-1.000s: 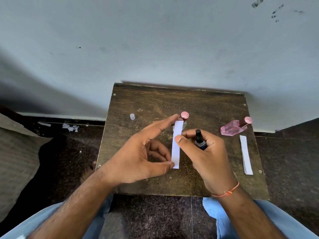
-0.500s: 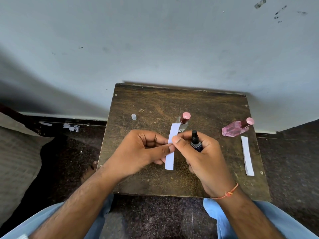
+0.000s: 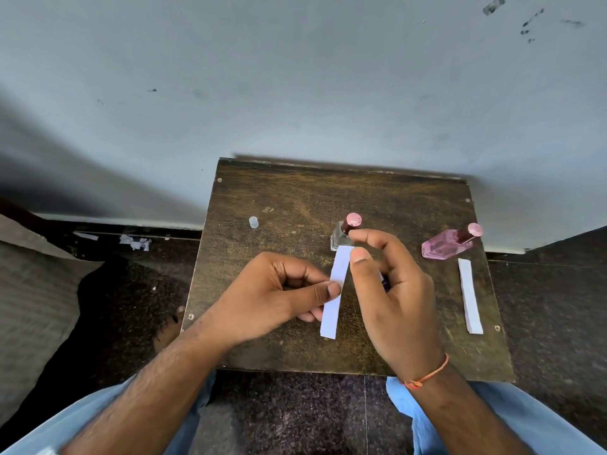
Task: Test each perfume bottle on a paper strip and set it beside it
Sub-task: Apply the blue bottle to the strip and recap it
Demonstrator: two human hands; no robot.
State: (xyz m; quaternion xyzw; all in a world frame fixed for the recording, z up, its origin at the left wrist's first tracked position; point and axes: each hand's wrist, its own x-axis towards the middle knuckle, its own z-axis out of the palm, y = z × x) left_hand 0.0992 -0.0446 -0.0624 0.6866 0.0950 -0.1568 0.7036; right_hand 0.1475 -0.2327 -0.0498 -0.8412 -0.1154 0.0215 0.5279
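**Dark bottle tucked into the palm, strip held up for its dose**

Since half a second ago the right hand point(image 3: 391, 290) has turned its back to the camera, so the small dark bottle point(image 3: 385, 284), whose black neck stood clear above the fingers then, now shows only as a dark sliver between them; the thumb has risen to the strip's upper edge; the left hand point(image 3: 279, 297) keeps its pinch.

That left hand is closed on the paper strip point(image 3: 335, 290) at mid-length, thumb on top, holding it off the wooden board point(image 3: 295, 198); the right hand is curled around the dark bottle, index finger crooked and lifted, thumb tip touching the strip; whether the nozzle meets the paper I cannot tell, the hand hides it.

Just beyond the right fingertips stands a clear bottle point(image 3: 341, 234) with a pink cap; further to the right of that hand lies a pink bottle point(image 3: 443, 246) on its side, with a second paper strip point(image 3: 469, 297) just beside it, which I judge an already tested pair; a small clear cap point(image 3: 253, 222) sits beyond the left hand.

By my reading the step in hand is dosing the held strip from the dark bottle; next calls for aiming the nozzle at the upper end, a short press, then laying strip and bottle down together.
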